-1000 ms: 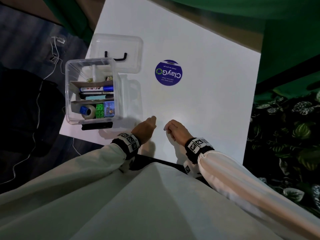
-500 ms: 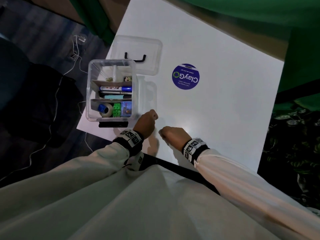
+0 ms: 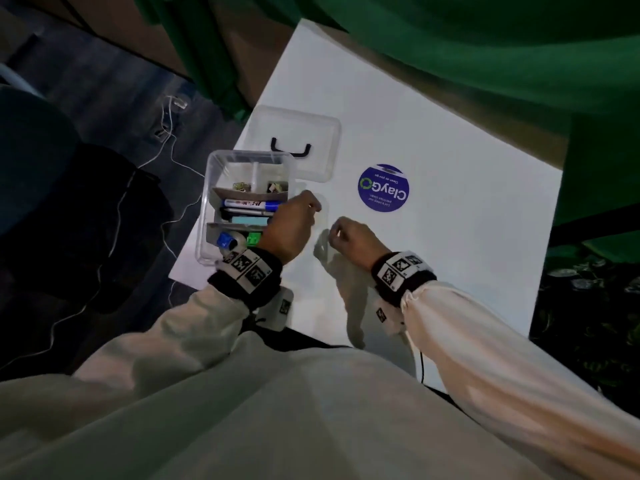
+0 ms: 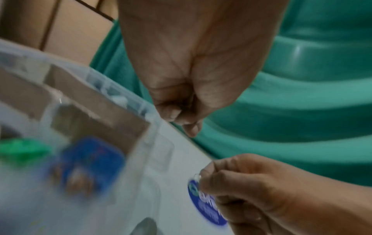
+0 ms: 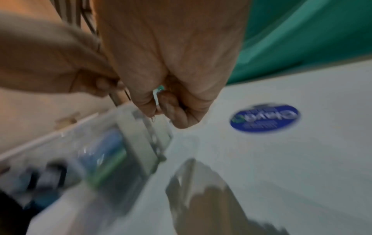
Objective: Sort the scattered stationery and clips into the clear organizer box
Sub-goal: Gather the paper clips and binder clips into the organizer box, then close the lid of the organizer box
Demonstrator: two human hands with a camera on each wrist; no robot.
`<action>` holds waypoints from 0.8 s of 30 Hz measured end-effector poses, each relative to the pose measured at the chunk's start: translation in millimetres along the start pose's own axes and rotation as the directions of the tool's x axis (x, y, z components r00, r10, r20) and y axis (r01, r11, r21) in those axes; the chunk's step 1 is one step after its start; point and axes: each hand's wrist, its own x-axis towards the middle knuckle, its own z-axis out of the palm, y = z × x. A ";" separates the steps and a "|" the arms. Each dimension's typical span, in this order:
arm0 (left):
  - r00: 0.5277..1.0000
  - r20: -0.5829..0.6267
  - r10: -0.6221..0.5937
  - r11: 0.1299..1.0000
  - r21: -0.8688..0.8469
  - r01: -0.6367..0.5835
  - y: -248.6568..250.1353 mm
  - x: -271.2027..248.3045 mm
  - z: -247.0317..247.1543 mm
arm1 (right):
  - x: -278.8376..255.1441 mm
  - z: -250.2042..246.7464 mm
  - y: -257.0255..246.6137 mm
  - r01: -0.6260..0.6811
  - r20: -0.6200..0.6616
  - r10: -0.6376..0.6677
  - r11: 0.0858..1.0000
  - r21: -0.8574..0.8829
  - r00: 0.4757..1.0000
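The clear organizer box (image 3: 204,206) stands at the table's left edge. It holds a blue marker (image 3: 249,203), pens, a tape roll (image 3: 229,241), green clips (image 3: 253,239) and small clips (image 3: 239,186) in its far cells. My left hand (image 3: 311,206) hovers over the box's right side with its fingers curled, and nothing shows in it (image 4: 179,117). Just right of it, my right hand (image 3: 337,231) pinches a small clear piece (image 4: 196,176) between thumb and fingertip; the same piece (image 5: 156,95) appears in the right wrist view. Both wrist views are blurred.
The box's clear lid (image 3: 322,133), with a black handle, lies upside down just behind the box. A round blue sticker (image 3: 383,187) marks the white table (image 3: 450,237). Green curtain hangs behind, cables trail on the floor at left, and plants stand at right.
Both hands have lifted from the near part of the table and moved forward to the box. The left hand now covers the box's near right corner.
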 end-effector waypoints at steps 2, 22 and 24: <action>0.989 -0.118 -0.086 0.995 -0.055 0.080 -7.5 14.7 -36.1 | 25.2 -15.2 -35.7 0.035 -0.064 -0.031 0.997 0.071 0.997; 0.950 -0.082 -0.302 0.879 0.362 0.311 -117.1 63.4 -152.5 | 119.2 12.8 -128.0 0.081 -0.350 -0.178 0.959 -0.273 0.920; 0.948 -0.043 -0.314 0.891 0.331 0.310 -121.4 70.1 -147.7 | 115.5 12.1 -117.6 0.036 -0.296 -0.164 0.917 -0.397 0.941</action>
